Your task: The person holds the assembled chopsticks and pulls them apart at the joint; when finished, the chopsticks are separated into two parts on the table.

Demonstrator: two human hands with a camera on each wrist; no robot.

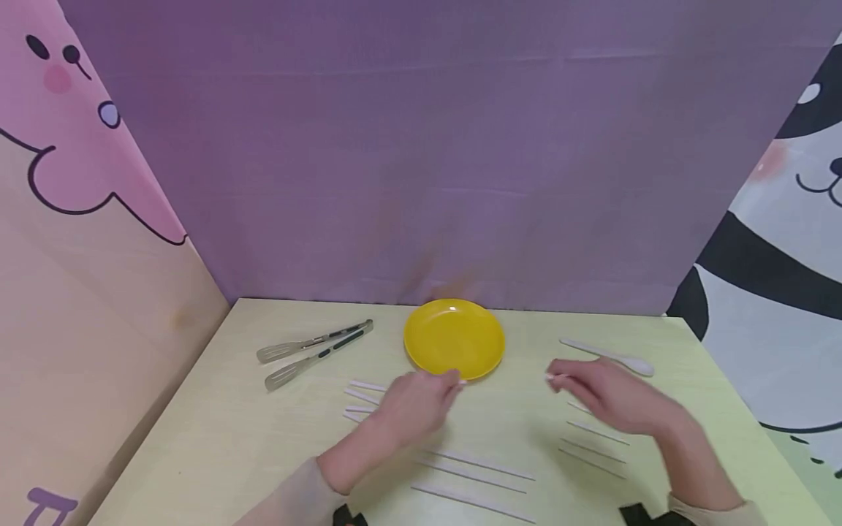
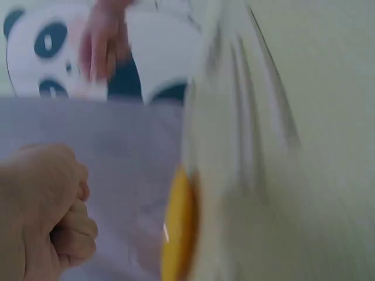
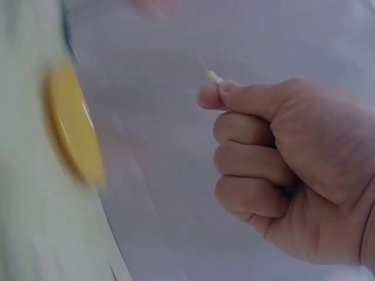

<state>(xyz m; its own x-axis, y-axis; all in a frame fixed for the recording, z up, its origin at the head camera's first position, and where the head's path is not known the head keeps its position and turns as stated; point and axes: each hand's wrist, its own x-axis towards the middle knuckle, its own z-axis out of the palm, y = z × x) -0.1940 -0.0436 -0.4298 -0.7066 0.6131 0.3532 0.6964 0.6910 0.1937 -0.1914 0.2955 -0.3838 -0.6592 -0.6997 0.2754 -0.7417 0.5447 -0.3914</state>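
My left hand (image 1: 417,402) is raised over the table in front of the yellow plate (image 1: 454,338), fingers curled, with a small white tip (image 1: 463,382) showing at the thumb. To the right, my right hand (image 1: 612,394) is held above several thin white sticks (image 1: 595,432). In the right wrist view its thumb and index finger pinch a small white piece (image 3: 214,76), most of it hidden, while the other fingers curl into the palm. Three long thin sticks (image 1: 473,473) lie between the hands. Several broader white strips (image 1: 360,398) lie left, partly behind my left hand.
Metal tongs (image 1: 316,352) with slotted heads lie spread at the back left. At the back right is a white spoon (image 1: 608,357), just beyond my right hand. A purple cloth wall (image 1: 447,161) rises behind the table (image 1: 197,409), and printed panels stand at both sides.
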